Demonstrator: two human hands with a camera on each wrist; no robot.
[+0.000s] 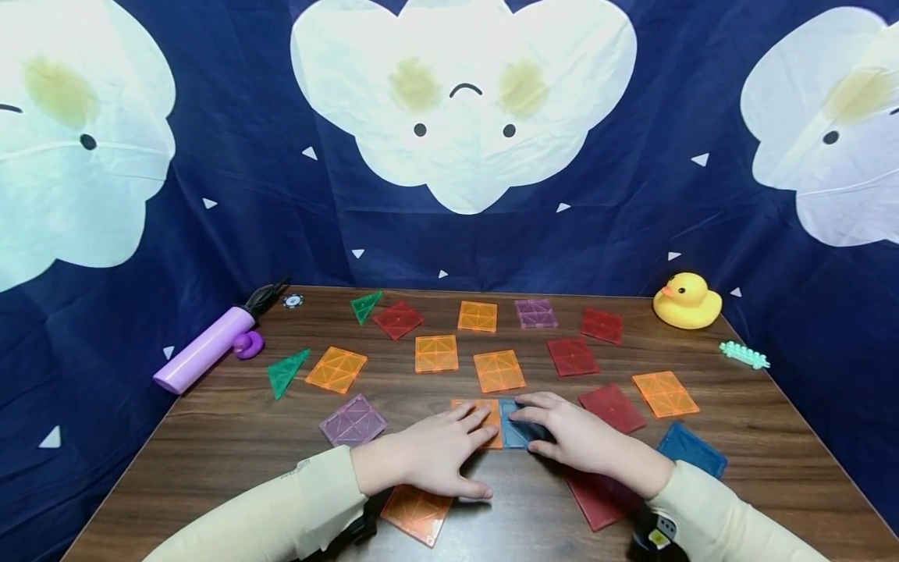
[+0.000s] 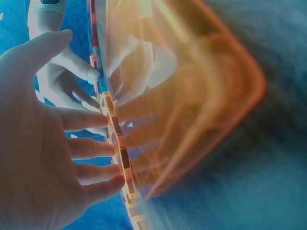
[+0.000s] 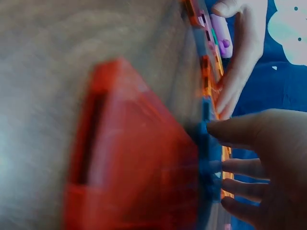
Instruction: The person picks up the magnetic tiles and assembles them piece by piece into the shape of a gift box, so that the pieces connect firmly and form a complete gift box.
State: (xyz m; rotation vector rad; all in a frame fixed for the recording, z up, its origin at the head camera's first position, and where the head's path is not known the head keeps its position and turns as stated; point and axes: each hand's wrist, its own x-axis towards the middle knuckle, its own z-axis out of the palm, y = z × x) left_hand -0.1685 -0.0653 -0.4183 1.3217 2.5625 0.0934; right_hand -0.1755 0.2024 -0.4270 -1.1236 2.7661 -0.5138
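Observation:
My left hand (image 1: 437, 451) rests its spread, straight fingers on an orange square magnetic tile (image 1: 495, 437) that lies on the table. Against that tile's right side sits a blue square tile (image 1: 515, 435), the two edges meeting. Over the blue tile lies my right hand (image 1: 577, 434), its fingers loosely extended and touching it, thumb near the closest edge. The fingers hide parts of both tiles. Another orange tile (image 1: 416, 515) lies below my left hand, and a red tile (image 1: 591, 503) partly under my right wrist. Both appear large and blurred in the wrist views.
Several more tiles lie spread over the table (image 1: 232, 460), including a purple one (image 1: 353, 421), a green triangle (image 1: 286, 373) and a blue tile (image 1: 693, 449). A purple hand pump (image 1: 205, 350) stands left, a yellow rubber duck (image 1: 687, 300) and a mint bumpy toy (image 1: 744, 355) right.

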